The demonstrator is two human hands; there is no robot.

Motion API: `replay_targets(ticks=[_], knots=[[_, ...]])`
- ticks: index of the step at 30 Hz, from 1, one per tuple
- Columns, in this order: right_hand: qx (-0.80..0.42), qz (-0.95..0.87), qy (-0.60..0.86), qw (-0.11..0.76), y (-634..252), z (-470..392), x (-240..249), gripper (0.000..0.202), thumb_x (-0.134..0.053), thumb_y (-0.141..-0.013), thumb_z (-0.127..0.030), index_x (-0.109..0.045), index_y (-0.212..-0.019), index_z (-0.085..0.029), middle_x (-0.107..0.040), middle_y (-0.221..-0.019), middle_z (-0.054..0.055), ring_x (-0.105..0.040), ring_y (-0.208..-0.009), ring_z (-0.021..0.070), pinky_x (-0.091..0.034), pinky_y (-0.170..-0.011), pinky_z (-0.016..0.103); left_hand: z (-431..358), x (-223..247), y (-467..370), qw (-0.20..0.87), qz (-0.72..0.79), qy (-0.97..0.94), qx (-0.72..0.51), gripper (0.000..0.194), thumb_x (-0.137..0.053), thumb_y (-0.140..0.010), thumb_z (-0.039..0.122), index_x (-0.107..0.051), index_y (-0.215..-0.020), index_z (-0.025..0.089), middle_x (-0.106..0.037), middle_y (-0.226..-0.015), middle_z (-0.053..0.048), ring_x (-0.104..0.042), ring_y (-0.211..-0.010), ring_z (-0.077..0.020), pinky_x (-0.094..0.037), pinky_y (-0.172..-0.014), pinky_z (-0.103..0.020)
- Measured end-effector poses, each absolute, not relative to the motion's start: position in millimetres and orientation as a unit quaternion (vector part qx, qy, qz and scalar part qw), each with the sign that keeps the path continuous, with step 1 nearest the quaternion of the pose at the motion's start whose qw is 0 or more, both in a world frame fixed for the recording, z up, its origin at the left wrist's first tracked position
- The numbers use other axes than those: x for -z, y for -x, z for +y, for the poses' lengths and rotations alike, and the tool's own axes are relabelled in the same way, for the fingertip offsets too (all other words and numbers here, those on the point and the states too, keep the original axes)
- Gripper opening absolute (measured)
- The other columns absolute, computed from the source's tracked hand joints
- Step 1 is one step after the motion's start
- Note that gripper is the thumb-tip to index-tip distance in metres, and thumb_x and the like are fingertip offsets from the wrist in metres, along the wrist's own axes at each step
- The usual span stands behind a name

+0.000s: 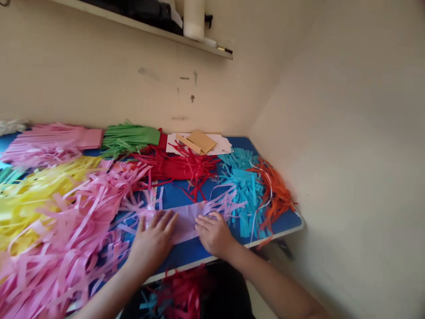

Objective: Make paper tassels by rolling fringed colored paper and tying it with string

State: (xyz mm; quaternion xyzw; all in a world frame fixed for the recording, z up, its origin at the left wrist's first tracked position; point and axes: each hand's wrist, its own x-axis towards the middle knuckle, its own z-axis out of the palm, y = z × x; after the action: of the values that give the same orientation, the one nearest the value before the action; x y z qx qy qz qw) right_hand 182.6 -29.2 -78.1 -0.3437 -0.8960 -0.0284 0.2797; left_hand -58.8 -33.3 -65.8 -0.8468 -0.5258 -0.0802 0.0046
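Note:
A lavender fringed paper piece lies across the blue table, its uncut band in the middle and cut strips spreading out at both ends. My left hand rests on the left part of the band with its fingers apart. On the right part lies my right hand, fingers stretched out over the paper near the strips. Both palms face down and neither hand grips anything. Strips under the fingers are partly hidden.
Pink and yellow fringes heap up at the left. Green and red fringes lie behind, beside cardboard. Turquoise and orange fringes are at the right. A shelf hangs above.

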Motion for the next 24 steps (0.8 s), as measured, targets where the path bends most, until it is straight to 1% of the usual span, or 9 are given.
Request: replay_targets(ticks=[2,5,8,10,13,15,19,22,24], knots=[[0.028,-0.894,0.339,0.292,-183,-27,77,0.018,-0.048,-0.092,-0.016,-0.065,-0.100,-0.017,-0.074,-0.111,0.008,-0.066,-0.109,0.0196,-0.038,-0.095,0.041,-38,57,82,0.031,-0.562,0.825,0.051,0.047,-0.049,-0.083,0.019,-0.061,-0.129,0.022,-0.061,-0.136,-0.016,-0.055,-0.123,-0.0417,-0.031,-0.100,-0.073],[0.028,-0.895,0.339,0.290,-182,-26,77,0.016,-0.050,-0.092,-0.018,-0.065,-0.098,-0.017,-0.074,-0.110,0.008,-0.065,-0.109,0.0190,-0.037,-0.093,0.041,-55,37,89,0.084,-0.576,0.809,0.075,0.044,-0.045,-0.087,0.028,-0.064,-0.125,0.019,-0.062,-0.133,-0.018,-0.050,-0.127,-0.0429,-0.025,-0.105,-0.072],[0.023,-0.900,0.341,0.271,-181,-28,78,0.017,-0.051,-0.092,-0.019,-0.065,-0.101,-0.016,-0.073,-0.113,0.009,-0.064,-0.112,0.0202,-0.036,-0.094,0.042,-71,24,57,0.083,-0.500,0.846,0.165,0.049,-0.047,-0.088,0.038,-0.057,-0.132,0.020,-0.056,-0.142,-0.015,-0.041,-0.137,-0.0362,-0.020,-0.115,-0.060],[0.016,-0.898,0.350,0.268,-183,-30,79,0.018,-0.050,-0.094,-0.019,-0.066,-0.101,-0.017,-0.073,-0.113,0.010,-0.064,-0.112,0.0208,-0.035,-0.094,0.042,-72,25,28,0.027,-0.416,0.893,0.169,0.048,-0.052,-0.086,0.037,-0.056,-0.132,0.025,-0.064,-0.133,-0.008,-0.054,-0.125,-0.0286,-0.025,-0.115,-0.051],[-0.020,-0.893,0.366,0.262,-190,-28,79,0.017,-0.053,-0.095,-0.021,-0.070,-0.098,-0.020,-0.074,-0.112,0.007,-0.065,-0.108,0.0191,-0.034,-0.092,0.040,-55,40,10,-0.024,-0.451,0.883,0.124,0.028,-0.051,-0.087,0.023,-0.068,-0.109,0.020,-0.074,-0.100,-0.009,-0.066,-0.094,-0.0259,-0.043,-0.094,-0.045],[-0.073,-0.881,0.391,0.256,-194,-22,76,0.012,-0.060,-0.093,-0.025,-0.073,-0.091,-0.024,-0.076,-0.107,0.002,-0.067,-0.103,0.0173,-0.034,-0.091,0.038,-38,52,21,-0.045,-0.465,0.876,0.120,0.026,-0.047,-0.089,0.018,-0.071,-0.098,0.022,-0.074,-0.092,-0.006,-0.066,-0.086,-0.0231,-0.045,-0.084,-0.040],[-0.180,-0.816,0.500,0.228,-191,-1,63,0.015,-0.067,-0.089,-0.026,-0.074,-0.076,-0.024,-0.077,-0.081,-0.003,-0.068,-0.080,0.0140,-0.036,-0.081,0.031,-10,60,55,-0.070,-0.511,0.845,0.141,0.031,-0.044,-0.095,0.038,-0.072,-0.089,0.027,-0.076,-0.096,-0.003,-0.066,-0.095,-0.0224,-0.041,-0.083,-0.037],[-0.154,-0.781,0.575,0.191,-179,14,55,0.020,-0.067,-0.088,-0.030,-0.072,-0.070,-0.021,-0.074,-0.069,-0.001,-0.065,-0.069,0.0152,-0.034,-0.075,0.031,4,55,58,-0.061,-0.569,0.814,0.105,0.043,-0.040,-0.095,0.047,-0.071,-0.075,0.024,-0.076,-0.084,-0.005,-0.068,-0.089,-0.0239,-0.040,-0.079,-0.036],[-0.105,-0.776,0.596,0.178,-171,19,55,0.021,-0.067,-0.086,-0.032,-0.071,-0.069,-0.021,-0.073,-0.067,0.001,-0.065,-0.069,0.0165,-0.033,-0.077,0.032,9,53,52,-0.047,-0.593,0.799,0.090,0.046,-0.037,-0.095,0.046,-0.071,-0.075,0.022,-0.075,-0.074,-0.007,-0.068,-0.080,-0.0249,-0.038,-0.075,-0.037]])
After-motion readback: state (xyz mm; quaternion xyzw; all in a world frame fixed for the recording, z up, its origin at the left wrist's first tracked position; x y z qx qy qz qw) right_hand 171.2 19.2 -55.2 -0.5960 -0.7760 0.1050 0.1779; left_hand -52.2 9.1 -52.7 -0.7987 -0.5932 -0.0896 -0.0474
